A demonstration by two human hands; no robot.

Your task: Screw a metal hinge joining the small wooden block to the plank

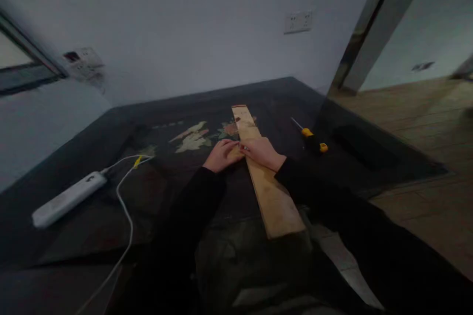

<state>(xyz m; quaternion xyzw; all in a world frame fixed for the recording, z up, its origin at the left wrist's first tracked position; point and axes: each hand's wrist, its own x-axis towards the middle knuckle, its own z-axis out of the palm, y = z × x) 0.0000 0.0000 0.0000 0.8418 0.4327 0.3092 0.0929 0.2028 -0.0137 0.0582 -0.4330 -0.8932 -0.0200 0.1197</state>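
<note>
A long, narrow wooden board (273,199) lies on the dark table, its near end reaching past the front edge. My left hand (222,155) is at the board's left side, with fingers bent and pinched together by its edge. Lying across the board, my right hand (263,152) has its fingertips closed and meeting those of the left. Something tiny may be between the fingertips, too small and blurred to name. To the right lies a screwdriver (307,132) with a yellow and black handle, its shaft pointing away from me.
A white power strip (70,199) lies on the left of the dark table (177,184), its white cable (125,206) running over the near edge. A dark flat object (364,145) is at the right. Behind stands a wall with sockets (298,22).
</note>
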